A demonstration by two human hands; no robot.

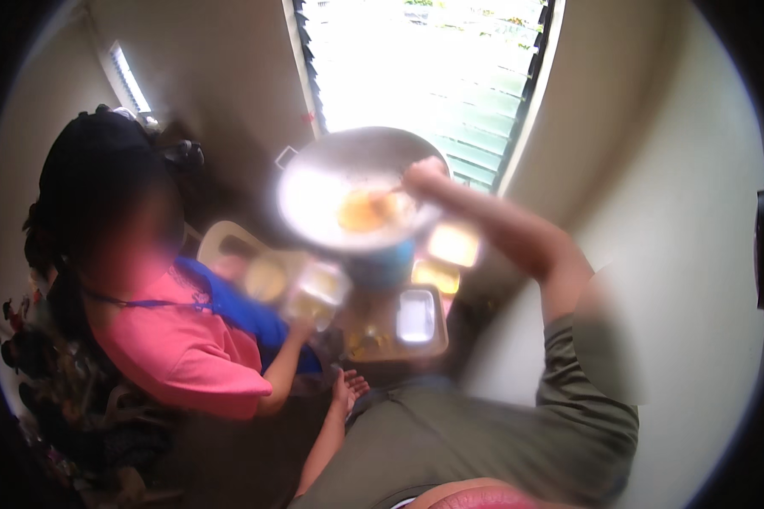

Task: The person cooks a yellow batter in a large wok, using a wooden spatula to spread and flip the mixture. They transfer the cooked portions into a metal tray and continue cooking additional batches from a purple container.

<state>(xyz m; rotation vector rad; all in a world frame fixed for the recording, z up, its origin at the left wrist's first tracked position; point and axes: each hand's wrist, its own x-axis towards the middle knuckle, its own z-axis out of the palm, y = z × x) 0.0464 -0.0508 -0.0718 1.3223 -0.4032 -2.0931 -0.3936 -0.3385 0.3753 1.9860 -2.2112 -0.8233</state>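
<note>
Over the right side of a large wok (314,161), my right hand (426,178) is closed round the handle of a blurred cooking utensil (392,202). The utensil's lower end reaches orange-yellow food (363,212) in the bottom of the wok; its exact kind cannot be made out. My left hand (351,388) is low by my body, palm up with fingers spread, holding nothing. A co-worker in a pink shirt (182,356) and blue apron stands at the left, a hand on a pale plastic container (321,287).
A tan tray (373,348) below the wok holds a white rectangular tub (416,316) and yellowish bits. Yellow-filled containers (452,244) stand right of the wok. A beige board (221,233) lies left. Behind is a louvred window (475,127); a wall (679,229) rises close at the right.
</note>
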